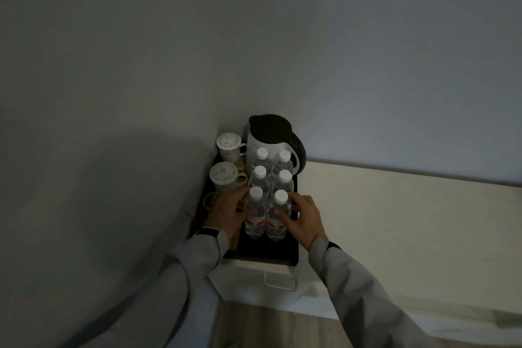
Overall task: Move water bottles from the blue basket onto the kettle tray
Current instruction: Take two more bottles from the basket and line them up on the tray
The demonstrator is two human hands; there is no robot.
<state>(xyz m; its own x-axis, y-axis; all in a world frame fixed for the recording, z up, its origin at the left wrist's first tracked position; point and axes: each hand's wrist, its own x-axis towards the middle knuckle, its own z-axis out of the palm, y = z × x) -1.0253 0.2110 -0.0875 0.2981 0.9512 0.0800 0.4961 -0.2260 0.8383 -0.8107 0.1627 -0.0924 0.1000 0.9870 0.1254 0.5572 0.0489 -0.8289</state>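
Observation:
Several clear water bottles with white caps stand upright in two rows on the black kettle tray (268, 251), in front of the white kettle (271, 135) with its black lid. My left hand (228, 213) wraps the front left bottle (255, 215) from the left. The fingers of my right hand (300, 220) press the front right bottle (278, 217) from the right. Both front bottles carry red-and-white labels and rest on the tray. The blue basket is out of view.
Two lidded white mugs (227, 144) (224, 176) and a small glass (210, 200) stand on the tray's left side. The tray sits on a small white cabinet (254, 282) with a handle, in a wall corner. A pale bed surface (409, 220) lies to the right. The room is dim.

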